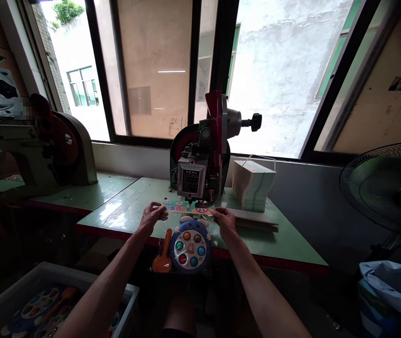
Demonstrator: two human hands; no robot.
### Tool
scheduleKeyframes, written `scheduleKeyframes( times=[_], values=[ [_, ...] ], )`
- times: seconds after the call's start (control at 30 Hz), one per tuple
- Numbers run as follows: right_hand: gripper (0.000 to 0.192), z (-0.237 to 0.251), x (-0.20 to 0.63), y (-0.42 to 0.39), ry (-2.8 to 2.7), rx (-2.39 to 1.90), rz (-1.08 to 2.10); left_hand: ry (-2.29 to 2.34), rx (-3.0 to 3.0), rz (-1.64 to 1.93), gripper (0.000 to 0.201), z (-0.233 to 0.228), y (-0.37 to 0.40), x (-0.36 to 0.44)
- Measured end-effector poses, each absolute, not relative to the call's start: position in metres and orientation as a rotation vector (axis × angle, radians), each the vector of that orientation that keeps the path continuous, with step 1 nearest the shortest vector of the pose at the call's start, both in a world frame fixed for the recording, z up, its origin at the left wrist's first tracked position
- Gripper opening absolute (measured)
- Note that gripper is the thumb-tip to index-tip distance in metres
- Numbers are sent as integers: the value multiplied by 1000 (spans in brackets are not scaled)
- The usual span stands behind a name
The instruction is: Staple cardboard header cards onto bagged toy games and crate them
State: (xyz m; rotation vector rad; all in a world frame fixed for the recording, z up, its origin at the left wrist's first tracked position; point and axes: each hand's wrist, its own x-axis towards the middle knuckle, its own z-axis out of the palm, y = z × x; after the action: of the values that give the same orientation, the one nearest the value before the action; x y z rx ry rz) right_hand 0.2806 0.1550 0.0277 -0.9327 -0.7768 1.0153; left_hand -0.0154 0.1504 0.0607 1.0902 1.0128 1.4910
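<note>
A printed header card [177, 206] is stretched between my two hands, under the head of a stapling machine [200, 155]. My left hand [153, 215] pinches the card's left end. At its right end my right hand [224, 219] pinches it too. Below the card hangs a clear plastic bag, past the table's front edge. Inside the bag are a round blue toy [190, 246] with coloured buttons and small ears, and an orange toy hammer [164, 256] to its left.
A tied stack of cards [253, 185] stands right of the machine, behind flat cardboard [256, 220]. Another machine [56, 145] is at left. A white crate [45, 272] holds more blue toys, lower left. A fan [390, 188] and a sack [390, 291] are at right.
</note>
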Motion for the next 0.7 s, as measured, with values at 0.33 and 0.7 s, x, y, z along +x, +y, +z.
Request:
scheduleKeyframes(
  times=[0.33,0.7],
  values=[
    [52,28,276,153,-737,-963,1091,914,1017,1163,42,68,125,21],
    [51,6,219,119,-1180,-974,1061,1090,805,1317,17,69,113,-24]
  ],
)
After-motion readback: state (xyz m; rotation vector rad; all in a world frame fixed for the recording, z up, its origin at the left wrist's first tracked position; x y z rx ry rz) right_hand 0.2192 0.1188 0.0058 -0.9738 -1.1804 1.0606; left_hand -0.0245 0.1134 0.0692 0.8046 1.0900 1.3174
